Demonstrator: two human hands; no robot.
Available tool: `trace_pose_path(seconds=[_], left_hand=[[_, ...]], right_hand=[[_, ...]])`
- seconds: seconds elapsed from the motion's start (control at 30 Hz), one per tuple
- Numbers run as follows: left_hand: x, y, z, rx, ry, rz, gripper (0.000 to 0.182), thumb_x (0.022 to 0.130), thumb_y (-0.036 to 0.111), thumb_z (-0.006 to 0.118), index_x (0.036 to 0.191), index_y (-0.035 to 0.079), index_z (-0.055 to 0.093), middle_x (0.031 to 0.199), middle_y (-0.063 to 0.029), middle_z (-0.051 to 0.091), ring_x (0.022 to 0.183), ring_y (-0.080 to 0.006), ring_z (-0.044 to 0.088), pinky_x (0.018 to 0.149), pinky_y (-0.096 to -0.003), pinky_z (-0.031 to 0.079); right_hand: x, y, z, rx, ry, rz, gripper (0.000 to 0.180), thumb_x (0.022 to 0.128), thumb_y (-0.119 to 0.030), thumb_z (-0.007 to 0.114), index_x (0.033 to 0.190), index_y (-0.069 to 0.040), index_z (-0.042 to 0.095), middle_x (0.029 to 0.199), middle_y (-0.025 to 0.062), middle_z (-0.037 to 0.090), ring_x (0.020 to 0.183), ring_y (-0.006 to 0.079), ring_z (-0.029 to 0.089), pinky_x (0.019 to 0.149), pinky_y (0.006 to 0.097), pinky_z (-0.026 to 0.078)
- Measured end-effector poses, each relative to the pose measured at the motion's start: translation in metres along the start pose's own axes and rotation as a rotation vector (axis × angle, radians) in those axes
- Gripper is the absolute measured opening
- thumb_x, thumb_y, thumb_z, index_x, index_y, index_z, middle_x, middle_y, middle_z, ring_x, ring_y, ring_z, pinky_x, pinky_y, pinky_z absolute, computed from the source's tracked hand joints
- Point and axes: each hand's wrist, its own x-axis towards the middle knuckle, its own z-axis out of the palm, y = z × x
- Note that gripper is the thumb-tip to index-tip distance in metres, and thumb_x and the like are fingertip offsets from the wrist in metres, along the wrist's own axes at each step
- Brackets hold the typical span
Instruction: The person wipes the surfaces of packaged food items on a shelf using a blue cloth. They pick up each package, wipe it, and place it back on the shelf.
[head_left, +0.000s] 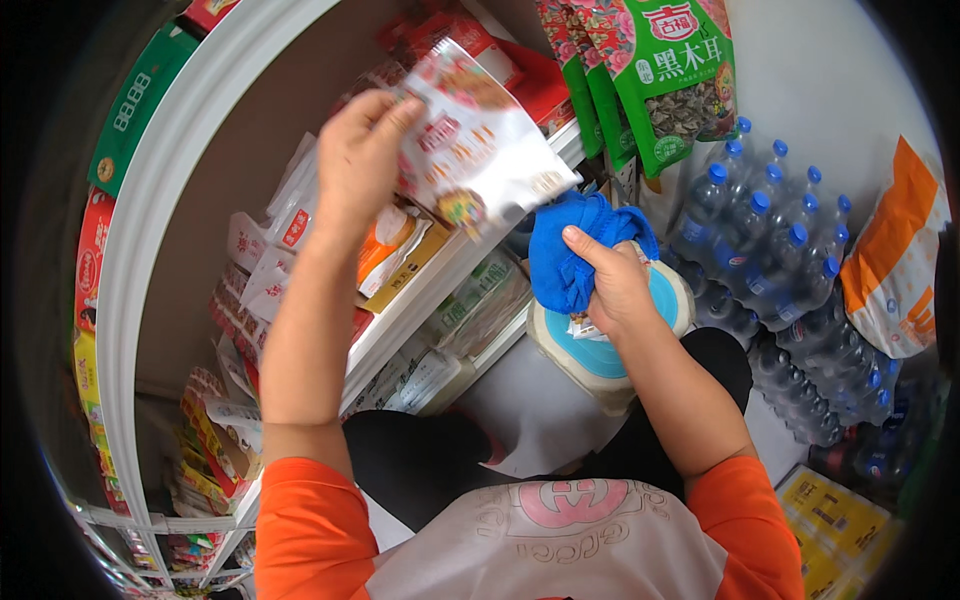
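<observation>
Between the thumb and fingers of my left hand (364, 154) is the top corner of a white printed food packet (480, 142), held out flat over the shelf edge and slightly blurred. My right hand (619, 281) grips a bunched blue cloth (566, 251). Under that hand stands a stool-like round seat with a turquoise top (667, 300) and a pale rim. A small printed packet (583, 328) shows just below the cloth, partly hidden by my right hand.
White shelving (420, 300) on the left holds packets and an open yellow carton (405, 262). Green bags of dried black fungus (675, 82) hang at the upper right. Shrink-wrapped bottles with blue caps (757, 232) are stacked at right, beside an orange-and-white bag (896, 262) and yellow cartons (832, 517).
</observation>
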Motion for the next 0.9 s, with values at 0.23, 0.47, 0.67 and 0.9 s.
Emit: trace_pose_path(seconds=[0.23, 0.47, 0.67, 0.9], left_hand=[[0.068, -0.033, 0.001, 0.342, 0.039, 0.070, 0.025, 0.091, 0.028, 0.067, 0.097, 0.004, 0.070, 0.067, -0.0057, 0.063, 0.057, -0.0129, 0.057, 0.056, -0.0306, 0.046], [0.105, -0.079, -0.001, 0.317, 0.063, -0.029, 0.030, 0.092, 0.033, 0.064, 0.102, 0.005, 0.070, 0.076, -0.0081, 0.069, 0.068, -0.0173, 0.064, 0.067, -0.0356, 0.050], [0.114, -0.107, -0.009, 0.266, -0.093, -0.211, 0.030, 0.092, 0.032, 0.065, 0.103, 0.004, 0.071, 0.077, -0.0088, 0.068, 0.066, -0.0180, 0.063, 0.066, -0.0353, 0.050], [0.120, -0.146, -0.004, 0.531, -0.140, -0.315, 0.030, 0.092, 0.027, 0.060, 0.112, 0.006, 0.069, 0.096, -0.0149, 0.071, 0.087, -0.0266, 0.068, 0.081, -0.0386, 0.052]], right_hand=[[0.002, 0.003, -0.003, -0.023, 0.060, 0.043, 0.029, 0.084, -0.008, 0.073, 0.111, -0.004, 0.062, 0.101, 0.0075, 0.067, 0.090, 0.0199, 0.066, 0.080, 0.0350, 0.054], [0.002, 0.005, -0.002, -0.015, 0.053, 0.047, 0.036, 0.083, -0.006, 0.073, 0.116, 0.000, 0.061, 0.107, 0.0103, 0.068, 0.095, 0.0225, 0.067, 0.085, 0.0378, 0.056], [0.001, 0.007, -0.001, -0.039, 0.068, 0.074, 0.036, 0.083, -0.005, 0.072, 0.117, -0.001, 0.060, 0.107, 0.0101, 0.067, 0.095, 0.0223, 0.067, 0.084, 0.0367, 0.055], [0.001, 0.011, -0.001, -0.045, 0.075, 0.059, 0.040, 0.082, -0.005, 0.074, 0.119, 0.001, 0.061, 0.108, 0.0111, 0.068, 0.096, 0.0240, 0.068, 0.086, 0.0389, 0.056]])
